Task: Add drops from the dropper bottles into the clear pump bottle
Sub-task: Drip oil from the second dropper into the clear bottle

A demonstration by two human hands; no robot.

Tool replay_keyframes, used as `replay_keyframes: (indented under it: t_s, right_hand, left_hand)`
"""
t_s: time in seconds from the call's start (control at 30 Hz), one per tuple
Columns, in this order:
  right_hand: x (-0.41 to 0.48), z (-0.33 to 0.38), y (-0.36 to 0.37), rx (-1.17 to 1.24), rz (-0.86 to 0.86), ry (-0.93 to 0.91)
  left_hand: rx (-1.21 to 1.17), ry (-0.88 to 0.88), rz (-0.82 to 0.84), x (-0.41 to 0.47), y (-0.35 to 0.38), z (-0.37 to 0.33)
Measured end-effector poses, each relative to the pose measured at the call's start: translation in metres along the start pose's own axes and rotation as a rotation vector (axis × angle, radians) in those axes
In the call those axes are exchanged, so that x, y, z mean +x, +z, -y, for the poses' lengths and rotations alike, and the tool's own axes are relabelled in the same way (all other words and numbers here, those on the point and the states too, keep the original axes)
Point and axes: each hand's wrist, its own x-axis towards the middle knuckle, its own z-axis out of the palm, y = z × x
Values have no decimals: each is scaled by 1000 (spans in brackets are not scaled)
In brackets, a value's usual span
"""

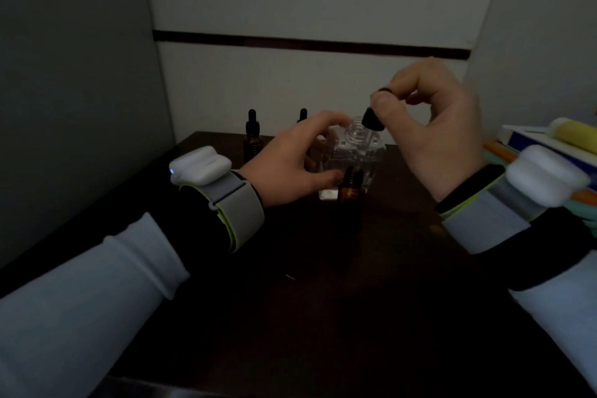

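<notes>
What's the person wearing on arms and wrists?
Both arms match: pale blue-white sleeves over black inner cuffs, grey wrist straps edged lime green, each carrying a white pod-shaped module. The left module shows a small blue-white light. Left hand and right hand are bare, no gloves.

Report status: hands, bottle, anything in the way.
Left hand grips clear bottle. Right hand pinches dropper over its open neck. Uncapped amber bottle close in front, neck unobstructed.

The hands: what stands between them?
Head view: the clear pump bottle, which the left hand holds under the dropper in the right hand, and an open amber bottle before it.
</notes>
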Motion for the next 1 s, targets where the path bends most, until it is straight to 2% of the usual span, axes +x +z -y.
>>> replay_keyframes:
  t_s: [0.8,0.9,1.0]
  right_hand:
    - [-3,0,1,-16,104,-22]
    - [-1,0,0,-20,71,-20]
    - [3,3,-4,12,-72,-28]
  left_hand:
    - [0,-2,-9,0,0,-1]
    - [-1,-2,-6,0,0,-1]
    - [-14,-3,-4,-1,-1,-1]
